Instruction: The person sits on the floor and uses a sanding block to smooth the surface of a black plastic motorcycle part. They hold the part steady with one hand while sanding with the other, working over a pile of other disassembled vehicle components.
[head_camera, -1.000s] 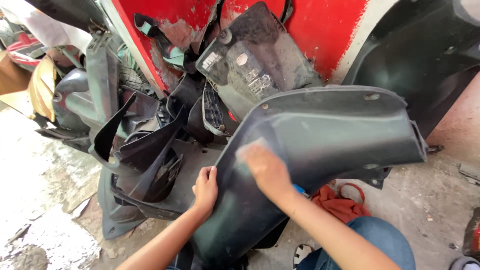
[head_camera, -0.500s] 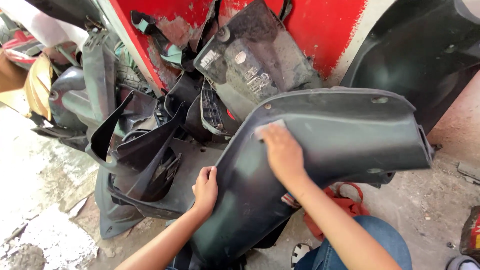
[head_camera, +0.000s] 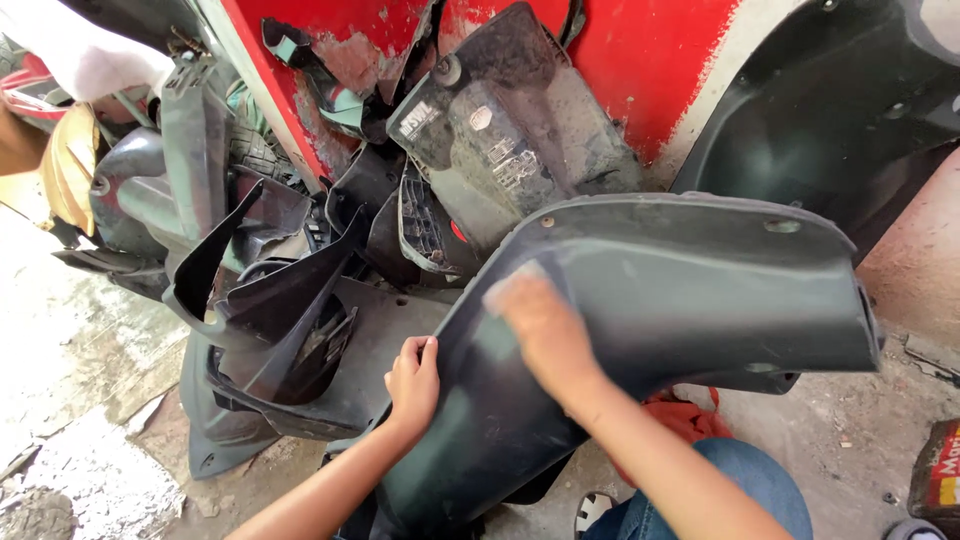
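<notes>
Against the red wall (head_camera: 690, 70), a large dark plastic body panel (head_camera: 690, 290) is propped upright, its lower end cut off by the frame. Left of the panel, a heap of black fairing parts (head_camera: 280, 310) is piled, shapes hard to separate. Behind the panel, an orange cloth (head_camera: 690, 415) is mostly hidden. The panel's left edge is gripped by the left hand (head_camera: 412, 385); the right hand (head_camera: 540, 335), blurred, is pressed flat on the panel's face.

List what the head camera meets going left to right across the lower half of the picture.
Wet concrete floor → nested black plastic fairing pieces → left hand → right hand on the large dark grey curved plastic panel → red-labelled dark block.
</notes>
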